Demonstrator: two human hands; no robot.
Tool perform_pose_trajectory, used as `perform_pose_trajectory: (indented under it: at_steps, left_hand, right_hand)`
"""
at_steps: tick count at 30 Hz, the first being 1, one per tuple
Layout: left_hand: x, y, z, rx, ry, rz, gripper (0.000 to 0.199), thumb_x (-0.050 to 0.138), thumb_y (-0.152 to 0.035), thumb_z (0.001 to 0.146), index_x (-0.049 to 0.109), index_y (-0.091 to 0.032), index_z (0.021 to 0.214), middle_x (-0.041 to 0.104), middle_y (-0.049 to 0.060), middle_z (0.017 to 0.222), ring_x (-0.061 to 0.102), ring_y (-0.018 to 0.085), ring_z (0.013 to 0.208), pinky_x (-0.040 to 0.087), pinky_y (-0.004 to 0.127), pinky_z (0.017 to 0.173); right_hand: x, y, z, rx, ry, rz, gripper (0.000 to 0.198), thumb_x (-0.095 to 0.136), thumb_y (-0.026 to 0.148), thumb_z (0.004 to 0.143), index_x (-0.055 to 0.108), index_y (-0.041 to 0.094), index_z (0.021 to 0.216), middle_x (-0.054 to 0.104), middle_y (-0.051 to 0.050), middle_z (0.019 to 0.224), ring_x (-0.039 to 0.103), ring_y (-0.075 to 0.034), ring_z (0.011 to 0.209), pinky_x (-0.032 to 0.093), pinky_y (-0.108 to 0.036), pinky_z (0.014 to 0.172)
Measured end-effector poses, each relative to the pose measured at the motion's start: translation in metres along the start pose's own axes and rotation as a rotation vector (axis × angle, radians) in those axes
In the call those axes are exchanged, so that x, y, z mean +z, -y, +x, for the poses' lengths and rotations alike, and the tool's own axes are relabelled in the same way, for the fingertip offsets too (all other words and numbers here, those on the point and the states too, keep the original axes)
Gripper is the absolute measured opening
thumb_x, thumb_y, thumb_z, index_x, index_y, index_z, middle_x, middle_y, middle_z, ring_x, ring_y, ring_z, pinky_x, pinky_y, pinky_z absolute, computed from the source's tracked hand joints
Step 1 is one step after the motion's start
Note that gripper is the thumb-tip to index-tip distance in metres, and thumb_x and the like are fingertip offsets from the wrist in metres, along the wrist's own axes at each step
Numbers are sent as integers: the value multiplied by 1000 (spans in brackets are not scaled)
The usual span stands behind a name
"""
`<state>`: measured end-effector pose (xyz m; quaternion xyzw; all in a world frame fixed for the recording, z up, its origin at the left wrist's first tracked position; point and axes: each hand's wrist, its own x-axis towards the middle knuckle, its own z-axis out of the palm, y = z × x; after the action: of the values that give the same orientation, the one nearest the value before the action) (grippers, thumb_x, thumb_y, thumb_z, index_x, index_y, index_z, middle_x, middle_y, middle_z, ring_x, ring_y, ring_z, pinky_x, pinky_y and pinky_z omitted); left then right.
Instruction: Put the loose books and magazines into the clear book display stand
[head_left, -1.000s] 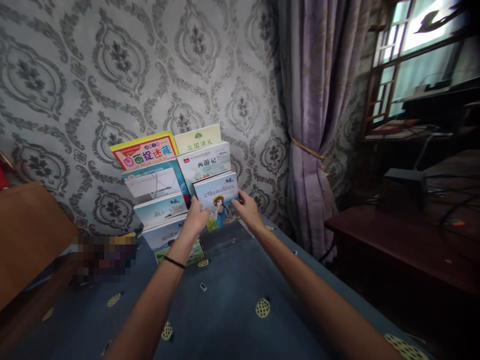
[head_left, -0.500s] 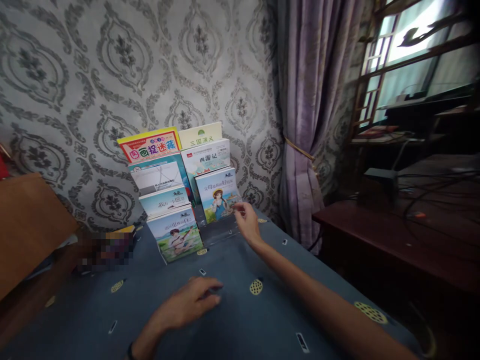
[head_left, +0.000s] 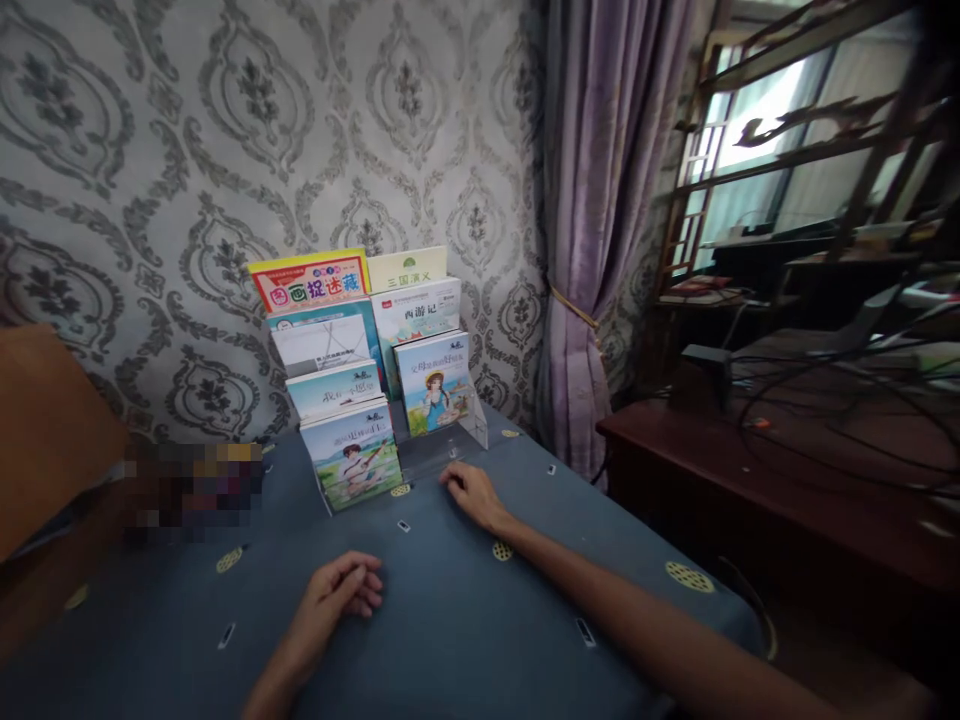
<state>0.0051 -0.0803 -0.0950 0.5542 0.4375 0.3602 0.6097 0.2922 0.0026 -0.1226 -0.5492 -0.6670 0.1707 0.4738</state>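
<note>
The book with a figure in a yellow hat on its cover (head_left: pixel 435 385) stands in the right column of a clear tiered rack (head_left: pixel 427 458), close to the far edge of the cloth-covered surface (head_left: pixel 442 610). Its cover faces the person; its long axis runs upward, the top leaning back toward the wallpapered wall (head_left: pixel 300 130). The book behind it (head_left: pixel 416 310) is partly covered. In the left column, the front book (head_left: pixel 356 460) hides the lower parts of those at its back. The person's right hand (head_left: pixel 474 495) is loosely open, fingers bent, just before the rack's front edge, nothing visible in it; its fingertips are hard to make out. The left hand (head_left: pixel 339 590), half-curled and empty, is farther from the rack, its forearm cut off below. A pixelated patch (head_left: pixel 199 490) obscures whatever lies by the surface's left side, beside a cropped brown box (head_left: pixel 52 430).
</note>
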Motion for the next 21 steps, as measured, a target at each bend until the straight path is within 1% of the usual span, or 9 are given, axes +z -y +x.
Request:
perform_pose_trajectory:
  at_steps: [3, 7, 12, 15, 18, 19, 21]
  left_hand:
    - [0, -1, 0, 14, 35, 16, 59, 79, -69, 64, 73, -16, 90, 70, 6, 78, 64, 16, 69, 50, 27, 64]
    - [-1, 1, 0, 38, 88, 38, 50, 78, -62, 70, 73, -17, 91, 70, 6, 79, 64, 16, 70, 50, 27, 64]
    - [-4, 7, 1, 60, 109, 30, 49, 76, -61, 72, 72, -16, 91, 70, 5, 78, 64, 16, 70, 49, 27, 64]
    - [-5, 14, 3, 71, 108, 34, 45, 74, -58, 75, 71, -16, 92, 69, 5, 78, 64, 16, 70, 49, 26, 62]
    - [2, 19, 12, 77, 85, 38, 43, 72, -55, 77, 70, -18, 99, 71, 7, 85, 66, 19, 76, 50, 27, 61]
    - [7, 18, 17, 95, 70, 45, 44, 71, -54, 77, 70, -18, 104, 72, 8, 92, 68, 21, 82, 52, 29, 65]
    - [24, 13, 30, 176, 35, 79, 49, 70, -50, 79, 67, -20, 117, 71, 13, 112, 67, 26, 104, 55, 36, 83]
  right_hand:
    - [-1, -1, 2, 16, 26, -21, 22, 51, 12, 69, 70, 22, 72, 70, -1, 71, 62, -19, 70, 46, -29, 71]
    - [-1, -3, 2, 22, 40, -24, 21, 51, 15, 71, 71, 22, 72, 71, -1, 71, 64, -19, 70, 48, -30, 71]
    - [2, -6, 0, 24, 5, 5, 20, 51, 20, 70, 71, 22, 71, 71, -1, 70, 65, -20, 70, 50, -31, 71]
    - [-6, -13, 10, 29, -108, 44, 22, 50, 26, 72, 71, 22, 77, 73, -3, 74, 66, -22, 73, 53, -35, 72]
    - [-25, -20, 36, 30, -297, 102, 32, 48, 32, 74, 69, 19, 94, 74, -9, 91, 67, -27, 87, 55, -43, 81]
    - [-32, -23, 47, 31, -356, 124, 35, 48, 33, 75, 68, 18, 100, 74, -11, 96, 67, -28, 92, 55, -46, 85]
    - [-46, -26, 70, 29, -440, 166, 42, 49, 33, 75, 65, 17, 110, 72, -13, 105, 66, -29, 100, 53, -49, 92]
